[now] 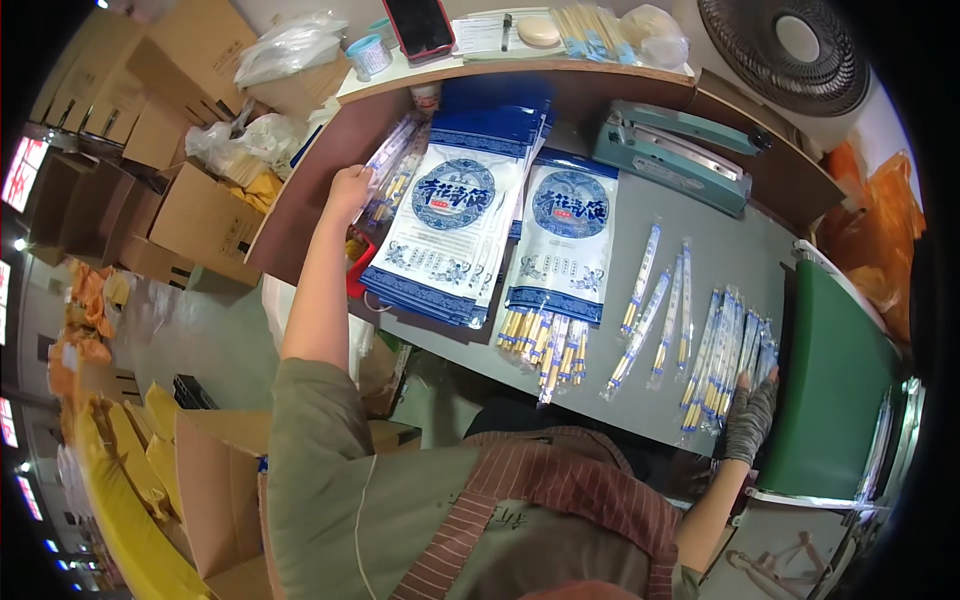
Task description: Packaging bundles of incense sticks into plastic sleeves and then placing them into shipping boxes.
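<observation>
At the far left, my bare left hand curls its fingers at the edge of a pile of wrapped chopsticks. Part of its grip is hidden. My right hand, in a grey fingerless glove, rests with thumb and fingers apart against the near right end of a row of wrapped chopsticks. Several more wrapped chopsticks lie apart in the middle. A blue-and-white bag lies flat with a bunch of chopsticks sticking out of its near end. Left of it is a stack of similar bags.
A teal bar sealer stands at the back of the grey table. Behind it are a shelf with a phone, and a fan. A red container sits below my left forearm. Cardboard boxes line the left.
</observation>
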`<state>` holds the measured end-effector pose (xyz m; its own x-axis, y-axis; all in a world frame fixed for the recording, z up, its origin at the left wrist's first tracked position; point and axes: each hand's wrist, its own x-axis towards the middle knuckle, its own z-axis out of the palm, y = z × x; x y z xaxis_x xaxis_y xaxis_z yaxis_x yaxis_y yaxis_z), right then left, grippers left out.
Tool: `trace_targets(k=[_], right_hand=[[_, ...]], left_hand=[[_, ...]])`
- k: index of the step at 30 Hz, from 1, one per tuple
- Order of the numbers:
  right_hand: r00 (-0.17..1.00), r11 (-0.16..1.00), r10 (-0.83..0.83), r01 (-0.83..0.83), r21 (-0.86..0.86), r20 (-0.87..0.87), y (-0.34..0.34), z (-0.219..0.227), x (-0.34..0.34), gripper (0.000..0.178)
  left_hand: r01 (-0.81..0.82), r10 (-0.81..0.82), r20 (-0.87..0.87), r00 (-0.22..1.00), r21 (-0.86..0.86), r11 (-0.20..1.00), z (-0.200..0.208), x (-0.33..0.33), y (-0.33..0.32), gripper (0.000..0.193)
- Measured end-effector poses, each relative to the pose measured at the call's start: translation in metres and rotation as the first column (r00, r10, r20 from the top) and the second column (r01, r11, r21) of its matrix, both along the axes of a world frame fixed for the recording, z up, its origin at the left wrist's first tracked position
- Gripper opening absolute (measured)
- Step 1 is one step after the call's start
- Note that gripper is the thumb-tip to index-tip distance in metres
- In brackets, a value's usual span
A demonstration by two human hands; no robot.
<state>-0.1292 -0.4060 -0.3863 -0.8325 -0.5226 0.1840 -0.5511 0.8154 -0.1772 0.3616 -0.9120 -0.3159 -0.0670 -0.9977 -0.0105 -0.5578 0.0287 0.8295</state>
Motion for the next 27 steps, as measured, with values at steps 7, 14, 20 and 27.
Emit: trace_targets(k=[7, 14, 20, 27], right_hand=[[0.994, 0.994, 0.109, -0.108, 0.028, -0.029, -0.014, 0.006, 0.014, 0.069], [0.994, 0.986, 0.106, -0.107, -0.132, -0.014, -0.034, -0.005, 0.028, 0.062], [0.95, 0.967, 0.158, -0.093, -0.238, 0.27, -0.064, 0.02, 0.019, 0.054], [0.752, 0.639, 0.276, 0.321, -0.699, 0.598, -0.028, -0.009, -0.046, 0.049]], left_hand=[[0.13, 0.003, 0.399, 0.917, -0.307, 0.943, -0.004, 0.014, -0.01, 0.028], [0.231, -0.26, -0.393, 0.882, -0.122, 0.965, 0.038, -0.096, 0.179, 0.023], [0.54, -0.322, -0.588, 0.742, 0.24, 0.807, -0.018, -0.245, 0.295, 0.045], [0.599, -0.519, -0.332, 0.788, 0.219, 0.77, -0.016, -0.326, 0.252, 0.065]])
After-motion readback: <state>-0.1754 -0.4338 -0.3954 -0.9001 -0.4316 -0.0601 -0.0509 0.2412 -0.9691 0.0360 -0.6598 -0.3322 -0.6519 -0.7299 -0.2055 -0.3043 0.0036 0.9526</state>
